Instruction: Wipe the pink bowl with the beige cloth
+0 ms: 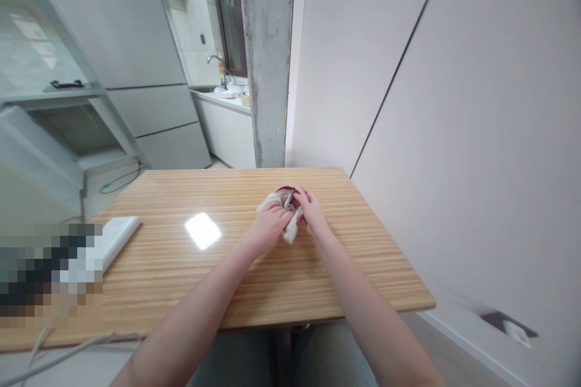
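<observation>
Over the far middle of the wooden table, both hands are together around a crumpled whitish cloth [291, 233]. My left hand [267, 228] has its fingers closed on the cloth and presses it inward. Just to the right, my right hand [311, 208] curls around a dull-red, round-edged object [287, 187], which looks like a small bowl. The cloth is bunched against its inner side, and one end hangs down between the hands. Most of the red object is hidden by cloth and fingers.
The wood-grain table [363, 278] ends at a pale wall panel on the right. On its left lie a white power strip or box [122, 236] and cables [86, 344]. Beyond are a fridge [131, 42], a concrete pillar [269, 60] and a sink tap [218, 66].
</observation>
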Action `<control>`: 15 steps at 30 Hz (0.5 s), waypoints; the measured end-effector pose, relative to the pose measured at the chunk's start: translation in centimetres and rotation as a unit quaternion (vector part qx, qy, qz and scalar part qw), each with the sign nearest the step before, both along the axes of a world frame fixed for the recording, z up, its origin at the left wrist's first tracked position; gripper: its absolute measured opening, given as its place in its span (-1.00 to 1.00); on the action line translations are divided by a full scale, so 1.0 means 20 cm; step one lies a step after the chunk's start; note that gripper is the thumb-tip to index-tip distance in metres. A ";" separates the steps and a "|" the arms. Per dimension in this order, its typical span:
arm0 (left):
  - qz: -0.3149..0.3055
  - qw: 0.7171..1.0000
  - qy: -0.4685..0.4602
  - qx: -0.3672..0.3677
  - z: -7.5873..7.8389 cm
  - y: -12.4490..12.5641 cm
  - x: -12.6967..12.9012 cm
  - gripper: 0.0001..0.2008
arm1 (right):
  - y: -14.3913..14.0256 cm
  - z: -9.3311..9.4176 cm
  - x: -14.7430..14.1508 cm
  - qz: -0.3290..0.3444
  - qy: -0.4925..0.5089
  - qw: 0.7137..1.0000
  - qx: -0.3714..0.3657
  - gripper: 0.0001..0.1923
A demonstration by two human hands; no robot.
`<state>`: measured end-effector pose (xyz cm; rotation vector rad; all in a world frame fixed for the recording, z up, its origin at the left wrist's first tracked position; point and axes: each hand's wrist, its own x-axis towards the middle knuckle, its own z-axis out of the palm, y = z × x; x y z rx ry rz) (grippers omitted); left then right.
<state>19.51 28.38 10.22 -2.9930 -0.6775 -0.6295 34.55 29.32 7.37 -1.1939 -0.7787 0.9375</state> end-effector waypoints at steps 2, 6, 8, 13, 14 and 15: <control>0.040 0.999 -0.004 0.008 -0.01 0.00 0.01 -0.79 | -0.01 -0.02 -0.05 -0.044 -0.014 0.999 0.026 -0.49; 0.070 0.997 -0.031 0.027 -0.02 0.01 0.00 -0.82 | 0.00 -0.06 -0.12 -0.022 0.003 0.998 0.054 -0.42; 0.052 0.998 -0.038 0.028 -0.01 0.02 -0.01 -0.83 | 0.01 -0.06 -0.11 0.005 0.019 0.998 0.052 -0.42; -0.006 1.000 -0.020 0.010 -0.01 0.02 -0.01 -0.83 | 0.03 -0.02 0.00 0.042 0.072 0.996 -0.007 -0.38; -0.015 1.000 -0.014 0.005 -0.02 0.02 -0.01 -0.83 | 0.03 -0.01 0.02 0.044 0.069 0.997 -0.009 -0.40; -0.022 1.000 -0.010 0.002 -0.02 0.02 -0.01 -0.84 | 0.03 0.00 0.04 0.045 0.061 0.997 -0.006 -0.45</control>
